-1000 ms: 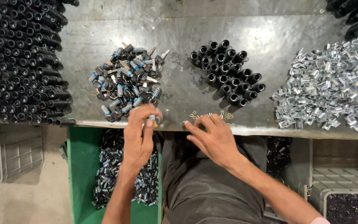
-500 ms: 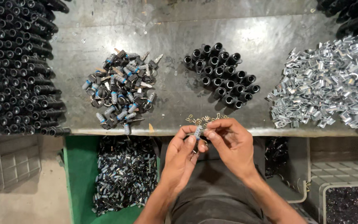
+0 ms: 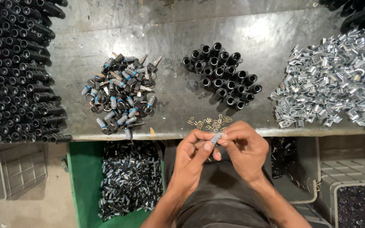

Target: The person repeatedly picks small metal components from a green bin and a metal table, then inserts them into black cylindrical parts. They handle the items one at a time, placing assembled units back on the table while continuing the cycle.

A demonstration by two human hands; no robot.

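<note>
Fingers of both hands cover most of the small metal part [image 3: 215, 138] (its shape cannot be told). The stacked black tubes [image 3: 9, 71] run off the left edge.

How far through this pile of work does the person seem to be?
Done, apparently: many small dark-and-silver parts lie in the green bin below the bench. In hand: the left hand and right hand pinch one small silver cylinder. Left: a pile of keyed cylinders, black sleeves and silver clips.

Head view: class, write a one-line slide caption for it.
Left hand and right hand pinch a small silver cylinder beside a metal workbench.
</note>
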